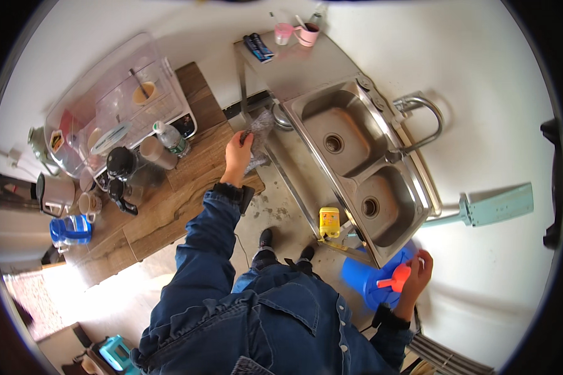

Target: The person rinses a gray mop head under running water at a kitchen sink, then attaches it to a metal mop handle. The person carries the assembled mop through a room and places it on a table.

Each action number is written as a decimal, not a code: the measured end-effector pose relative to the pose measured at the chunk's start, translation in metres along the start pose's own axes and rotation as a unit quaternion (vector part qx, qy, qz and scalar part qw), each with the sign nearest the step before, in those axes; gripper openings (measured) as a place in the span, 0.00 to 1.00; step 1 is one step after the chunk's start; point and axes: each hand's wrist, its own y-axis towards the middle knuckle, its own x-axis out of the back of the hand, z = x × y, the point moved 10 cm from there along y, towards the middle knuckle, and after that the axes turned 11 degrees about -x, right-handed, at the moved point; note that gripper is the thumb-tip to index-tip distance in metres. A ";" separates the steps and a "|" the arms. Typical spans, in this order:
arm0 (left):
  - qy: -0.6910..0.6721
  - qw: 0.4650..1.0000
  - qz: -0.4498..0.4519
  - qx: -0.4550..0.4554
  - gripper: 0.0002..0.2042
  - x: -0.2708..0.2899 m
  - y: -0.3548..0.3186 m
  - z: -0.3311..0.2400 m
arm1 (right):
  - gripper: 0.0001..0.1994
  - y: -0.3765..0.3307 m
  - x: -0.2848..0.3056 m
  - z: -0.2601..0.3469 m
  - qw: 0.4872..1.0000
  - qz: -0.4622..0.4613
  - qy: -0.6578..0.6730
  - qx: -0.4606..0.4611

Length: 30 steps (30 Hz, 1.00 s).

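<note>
White walls (481,75) surround a steel double sink (356,169). A wooden counter (187,181) stands left, over a grey floor (275,206).

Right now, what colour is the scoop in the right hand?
Orange-red scoop, held in the right hand; head view.

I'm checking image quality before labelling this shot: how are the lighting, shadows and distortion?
Head view: strong fisheye, so the steel sink and wooden counter edges bend, with a black rim around the picture. Bright light washes out the floor at lower left. The tap throws a soft shadow on the white wall. The left hand and right hand look fairly sharp.
</note>
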 end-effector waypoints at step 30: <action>-0.529 0.793 0.295 -0.062 0.18 -0.173 -0.229 -0.469 | 0.17 0.068 0.066 -0.041 0.812 0.398 0.426 -0.029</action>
